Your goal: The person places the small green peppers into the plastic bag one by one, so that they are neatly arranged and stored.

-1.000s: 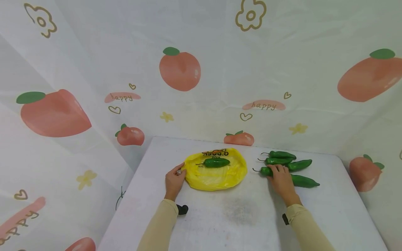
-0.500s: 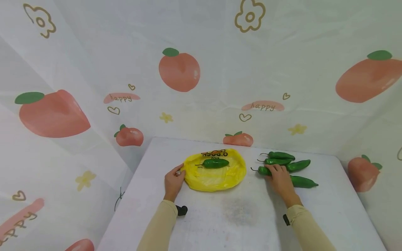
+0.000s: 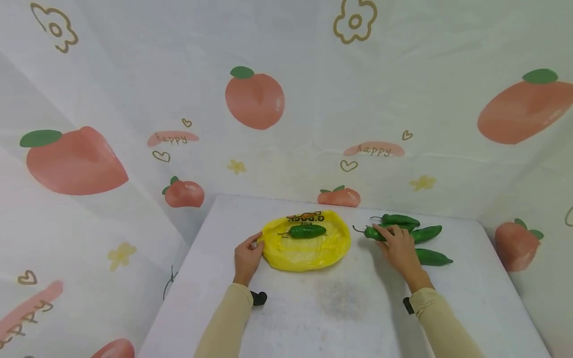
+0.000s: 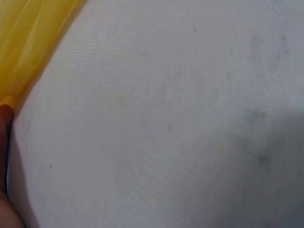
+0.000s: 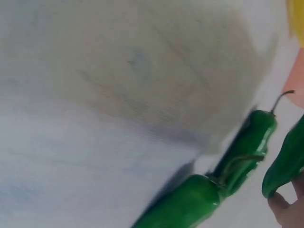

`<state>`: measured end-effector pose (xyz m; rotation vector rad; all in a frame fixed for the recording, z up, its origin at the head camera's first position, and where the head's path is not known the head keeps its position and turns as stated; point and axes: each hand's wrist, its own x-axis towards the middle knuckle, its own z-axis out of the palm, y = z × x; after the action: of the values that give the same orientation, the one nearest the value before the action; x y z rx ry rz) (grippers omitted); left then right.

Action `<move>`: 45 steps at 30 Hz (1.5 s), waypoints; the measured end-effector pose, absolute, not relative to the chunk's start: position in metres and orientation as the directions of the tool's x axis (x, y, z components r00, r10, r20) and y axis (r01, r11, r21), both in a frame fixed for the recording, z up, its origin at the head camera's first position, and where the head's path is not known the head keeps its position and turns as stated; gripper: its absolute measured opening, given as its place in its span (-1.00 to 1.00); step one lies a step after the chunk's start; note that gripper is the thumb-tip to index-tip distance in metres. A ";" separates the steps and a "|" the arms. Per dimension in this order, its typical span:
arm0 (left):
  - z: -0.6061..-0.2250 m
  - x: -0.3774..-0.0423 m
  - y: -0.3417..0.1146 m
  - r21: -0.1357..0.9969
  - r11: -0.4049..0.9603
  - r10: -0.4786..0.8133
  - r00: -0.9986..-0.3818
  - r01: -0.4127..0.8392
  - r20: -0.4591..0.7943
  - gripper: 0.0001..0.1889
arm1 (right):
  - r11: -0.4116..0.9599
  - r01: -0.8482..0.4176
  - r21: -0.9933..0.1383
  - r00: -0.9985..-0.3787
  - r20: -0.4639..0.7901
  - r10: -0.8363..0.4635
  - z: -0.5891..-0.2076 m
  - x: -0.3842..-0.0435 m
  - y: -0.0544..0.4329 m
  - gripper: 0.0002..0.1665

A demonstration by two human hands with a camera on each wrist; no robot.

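A yellow plastic bag [image 3: 302, 259], spread into a shallow oval with its edge turned up, lies on the table. One green chili pepper [image 3: 308, 231] lies in it, stem to the left. My left hand [image 3: 248, 257] pinches the bag's left edge between thumb and fingers; in the left wrist view only a sliver of a finger [image 4: 4, 137] shows beside the yellow film. My right hand [image 3: 402, 252] grips another green chili pepper [image 3: 372, 232], held off the table, its stem toward the bag. The right wrist view shows this pepper [image 5: 287, 159] at the right edge, fingers at its lower end.
Several more green chili peppers lie around the right hand: one behind [image 3: 402, 220], one to its right [image 3: 429, 233], one nearer the front [image 3: 433, 257]. The white table [image 3: 331, 318] is bounded by a printed cloth backdrop [image 3: 309, 149].
My right hand has lifted the chili pepper from the table and moved it slightly up and left. The left hand stays at the bag's edge.
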<state>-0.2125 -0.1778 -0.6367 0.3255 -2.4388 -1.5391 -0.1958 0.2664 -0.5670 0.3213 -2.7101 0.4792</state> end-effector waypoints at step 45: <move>-0.632 -0.214 -0.180 0.916 0.393 -0.305 -0.952 -0.086 0.042 -0.71 | 0.826 -0.332 -0.456 -0.937 0.259 -0.234 -0.504 -0.209 0.223 -0.51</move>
<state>-0.2139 -0.1803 -0.6315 0.3480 -2.4458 -1.5895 -0.2090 0.2226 -0.5035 0.4406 -2.8164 0.7556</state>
